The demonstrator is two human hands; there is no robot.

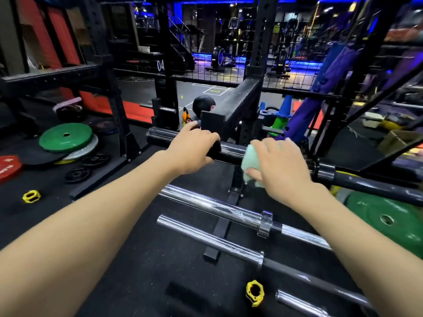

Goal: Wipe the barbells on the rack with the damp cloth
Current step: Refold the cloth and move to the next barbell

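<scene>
The top barbell (pixel 160 136) lies across the black rack (pixel 231 110), its chrome sleeve pointing left. My left hand (pixel 192 151) grips that sleeve beside the rack's upright. Just to the right, my right hand (pixel 278 163) presses a pale green cloth (pixel 249 161) around the same bar. Two more chrome barbells rest lower on the rack, one (pixel 206 203) under my hands and one (pixel 206 236) nearer to me. A fourth bar's end (pixel 297 300) shows at the bottom right.
Green and red weight plates (pixel 65 137) lie stacked on the floor at left, with small black plates nearby. Yellow collars (pixel 254 292) (pixel 31 196) sit on the black mat. Another green plate (pixel 386 219) stands at right. Rack uprights and wire mesh fence the far side.
</scene>
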